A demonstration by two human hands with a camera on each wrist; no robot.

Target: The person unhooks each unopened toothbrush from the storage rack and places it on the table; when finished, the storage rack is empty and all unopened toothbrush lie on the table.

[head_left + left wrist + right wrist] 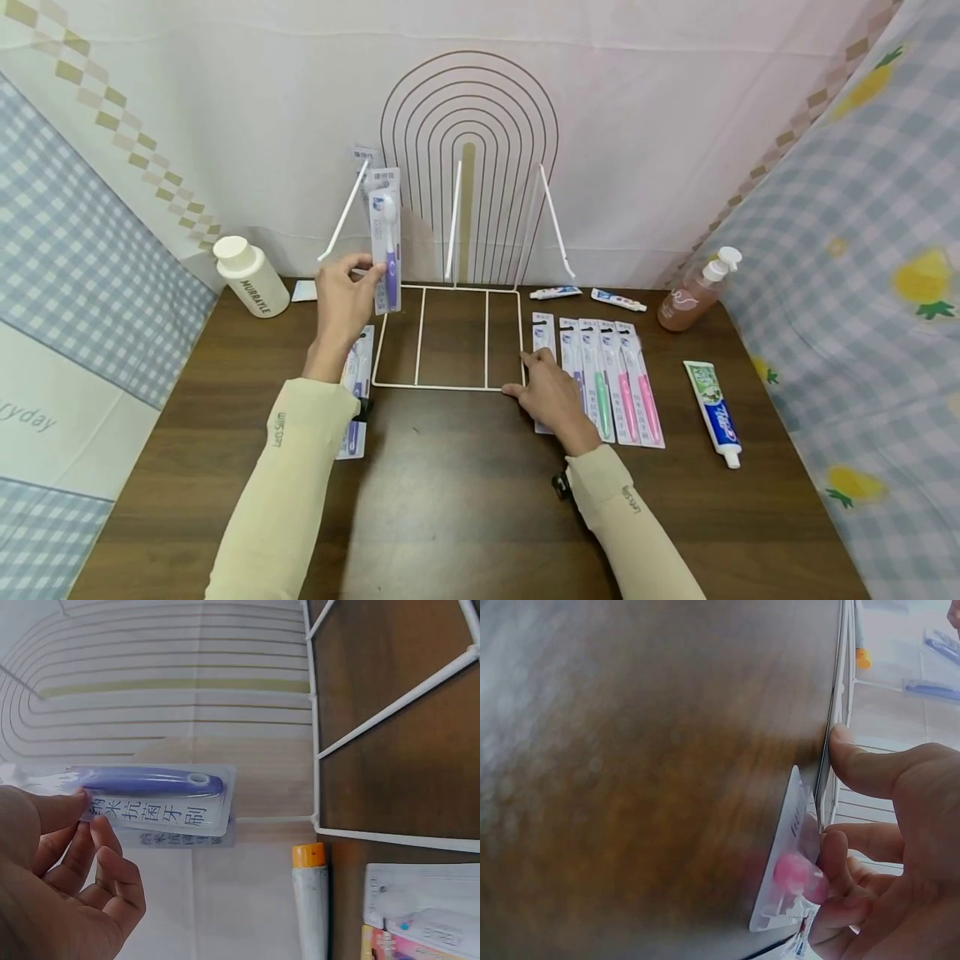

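Note:
My left hand (pixel 347 300) pinches a packaged purple toothbrush (pixel 391 279) between thumb and fingers, upright beside the left prong of a white wire rack (pixel 450 388). In the left wrist view the toothbrush pack (pixel 154 784) overlaps another pack (pixel 187 838) behind it. My right hand (pixel 551 390) holds the rack's front right corner, its thumb at the front wire and its index finger on the side wire. Beside that hand lies a row of packaged toothbrushes (pixel 606 379) with purple, green and pink handles, partly hidden by the hand. The right wrist view shows a pink-handled pack (pixel 780 881) near the fingers.
A purple toothbrush pack (pixel 352 437) lies under my left forearm. A white bottle (pixel 253 279) stands at the back left, a pump bottle (pixel 686 304) at the back right. Small toothpaste tubes (pixel 555 292) lie behind the row, and a larger tube (pixel 712 410) lies right.

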